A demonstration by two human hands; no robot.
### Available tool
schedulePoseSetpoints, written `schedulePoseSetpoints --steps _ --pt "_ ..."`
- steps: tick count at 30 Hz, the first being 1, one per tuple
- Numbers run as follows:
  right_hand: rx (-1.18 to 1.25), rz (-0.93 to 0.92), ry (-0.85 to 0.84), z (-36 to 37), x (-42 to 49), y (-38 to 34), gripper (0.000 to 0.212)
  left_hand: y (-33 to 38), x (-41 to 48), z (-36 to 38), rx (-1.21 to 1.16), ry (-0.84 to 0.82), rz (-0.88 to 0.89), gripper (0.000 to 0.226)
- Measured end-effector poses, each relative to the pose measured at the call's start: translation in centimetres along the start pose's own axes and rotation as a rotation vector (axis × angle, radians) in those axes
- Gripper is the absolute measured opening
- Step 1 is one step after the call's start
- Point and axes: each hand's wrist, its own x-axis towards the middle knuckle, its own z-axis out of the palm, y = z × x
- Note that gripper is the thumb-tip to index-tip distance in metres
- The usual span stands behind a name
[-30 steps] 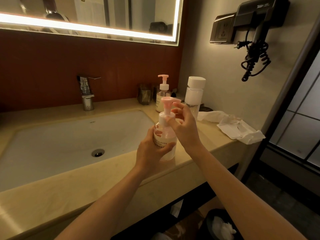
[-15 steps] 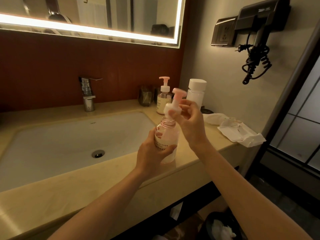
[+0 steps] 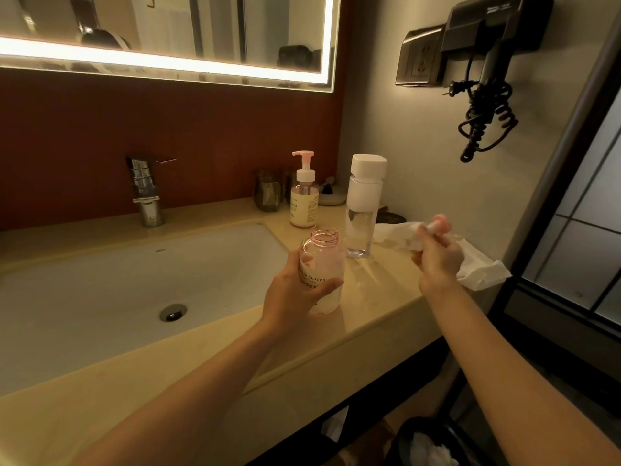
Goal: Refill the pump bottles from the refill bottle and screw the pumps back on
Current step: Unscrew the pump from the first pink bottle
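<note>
A: Clear plastic with a pink threaded neck, that's the open pump bottle (image 3: 322, 270). The left hand (image 3: 295, 292) is wrapped around its body, thumb across the printed label, and the bottle stands upright on the beige stone counter (image 3: 379, 287), its mouth uncovered.

B: And the pump itself?

A: The pink pump head (image 3: 440, 224) is pinched in the fingers of the right hand (image 3: 437, 260), well to the right of the bottle, held over the crumpled white tissue (image 3: 484, 269) lying on the counter. The head is blurred, so I cannot tell whether a tube hangs from it.

B: What stands just past the held bottle?

A: 2 things. Just behind and to its right, the tall clear refill bottle (image 3: 363, 210) with a white cap, upright and closed. Farther back, a second pump bottle (image 3: 304, 203) with a cream label, its pink pump screwed on.

B: To the left of the grip?

A: The white sink basin (image 3: 100, 297), touching nothing in either hand, with the chrome faucet (image 3: 146, 193) at its back edge below the lit mirror (image 3: 168, 31). A hair dryer (image 3: 490, 62) hangs on the wall up right.
</note>
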Motion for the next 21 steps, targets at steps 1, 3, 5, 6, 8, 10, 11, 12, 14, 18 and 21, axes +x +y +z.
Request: schedulePoseSetpoints --steps 1,3,5,6,8,10,11,12,14,18,21 --pt "-0.099 0.013 -0.018 0.1 0.6 0.7 0.043 0.1 0.4 0.3 0.000 -0.010 0.000 0.095" --pt "-0.305 -0.023 -0.064 0.5 1.4 1.9 0.042 0.2 1.2 0.8 -0.014 -0.033 -0.005 0.097" --pt "-0.489 -0.094 -0.121 1.0 1.8 2.5 0.039 0.2 2.0 1.3 -0.025 -0.049 -0.012 0.096" --pt "-0.550 -0.117 -0.157 1.2 2.0 2.8 0.038 0.2 2.3 1.5 -0.031 -0.053 -0.014 0.095" --pt "-0.665 -0.142 -0.205 1.5 2.3 3.2 0.039 0.2 2.9 1.7 -0.064 -0.053 -0.028 0.091" --pt "-0.777 -0.167 -0.223 1.6 2.6 3.6 0.040 0.1 3.6 2.0 -0.100 -0.054 -0.038 0.087" --pt "-0.823 -0.182 -0.239 1.7 2.7 3.9 0.039 0.1 3.9 2.2 -0.111 -0.057 -0.038 0.086" --pt "-0.856 -0.200 -0.260 1.6 2.7 4.1 0.038 0.0 4.2 2.3 -0.119 -0.058 -0.035 0.085" --pt "-0.881 -0.232 -0.278 1.6 2.9 4.7 0.040 0.0 4.7 2.6 -0.125 -0.055 -0.030 0.086" --pt "-0.922 -0.237 -0.261 2.0 3.1 5.1 0.044 -0.1 5.0 2.6 -0.220 -0.072 -0.041 0.086" --pt "-1.014 -0.307 -0.247 1.9 2.8 4.7 0.046 -0.6 5.1 1.9 -0.349 -0.041 -0.077 0.086"
